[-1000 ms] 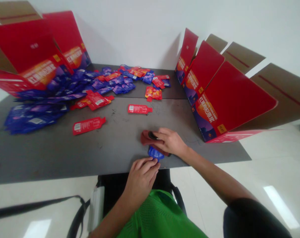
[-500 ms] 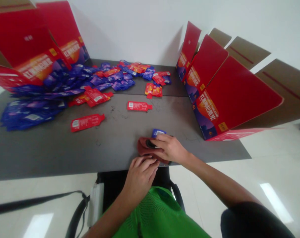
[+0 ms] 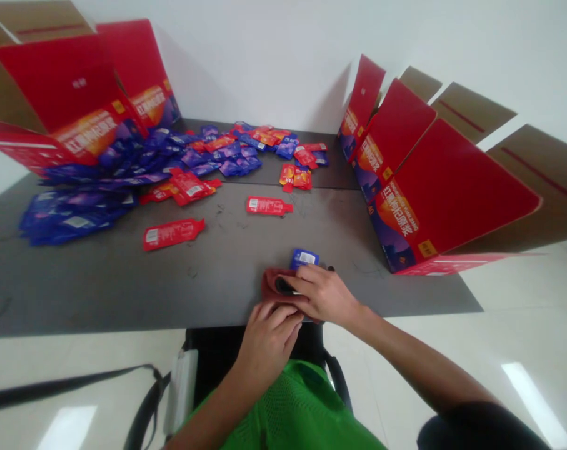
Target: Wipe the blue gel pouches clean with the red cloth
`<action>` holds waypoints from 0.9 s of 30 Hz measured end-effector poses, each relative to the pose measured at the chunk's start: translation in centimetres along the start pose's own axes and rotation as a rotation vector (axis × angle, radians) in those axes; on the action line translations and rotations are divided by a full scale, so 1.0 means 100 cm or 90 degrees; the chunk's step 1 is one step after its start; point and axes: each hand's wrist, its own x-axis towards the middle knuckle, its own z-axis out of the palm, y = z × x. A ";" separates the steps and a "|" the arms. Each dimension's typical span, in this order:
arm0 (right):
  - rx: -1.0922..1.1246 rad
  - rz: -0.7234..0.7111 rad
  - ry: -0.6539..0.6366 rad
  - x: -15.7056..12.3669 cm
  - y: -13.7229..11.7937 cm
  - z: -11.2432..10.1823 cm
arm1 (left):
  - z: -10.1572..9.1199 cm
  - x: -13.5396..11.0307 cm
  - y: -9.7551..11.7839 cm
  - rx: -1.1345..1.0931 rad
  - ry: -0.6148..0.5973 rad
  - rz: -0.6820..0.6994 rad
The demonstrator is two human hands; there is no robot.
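Note:
A reddish-brown cloth (image 3: 270, 282) lies bunched at the table's front edge. My right hand (image 3: 329, 295) is closed over its right part, fingers pinched together. A small black object (image 3: 284, 286) shows at those fingertips, its kind unclear; a dark tip sticks out behind the knuckles. My left hand (image 3: 271, 337) grips the cloth's near edge with bent fingers, close to the right hand. Just beyond the right hand lies a blue sachet (image 3: 304, 257) with a white barcode label, its lower part hidden by hand and cloth.
Two red sachets, one on the left (image 3: 174, 234) and one in the middle (image 3: 269, 206), lie on the grey table (image 3: 227, 275). Behind them spreads a pile of blue and red sachets (image 3: 142, 156). Open red cartons stand at left (image 3: 72, 87) and right (image 3: 461, 187).
The whole view has shifted slightly, so the scene sits a little lower and further right. More of the blue sachet shows beyond my right hand. Both hands stay at the cloth.

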 end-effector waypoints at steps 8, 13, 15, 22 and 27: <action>-0.102 0.142 -0.014 0.035 0.067 -0.002 | 0.000 -0.001 0.000 -0.021 0.007 0.007; -0.107 0.180 0.141 0.034 0.091 -0.018 | -0.008 0.011 0.008 -0.003 -0.044 -0.020; -0.072 0.210 0.231 0.026 0.094 -0.019 | -0.010 0.023 0.013 0.024 -0.062 -0.041; -0.006 0.219 0.321 0.011 0.112 -0.014 | 0.010 0.064 0.021 0.166 -0.020 -0.178; 0.002 0.225 0.341 0.009 0.121 -0.012 | 0.013 0.085 0.017 0.192 -0.077 -0.229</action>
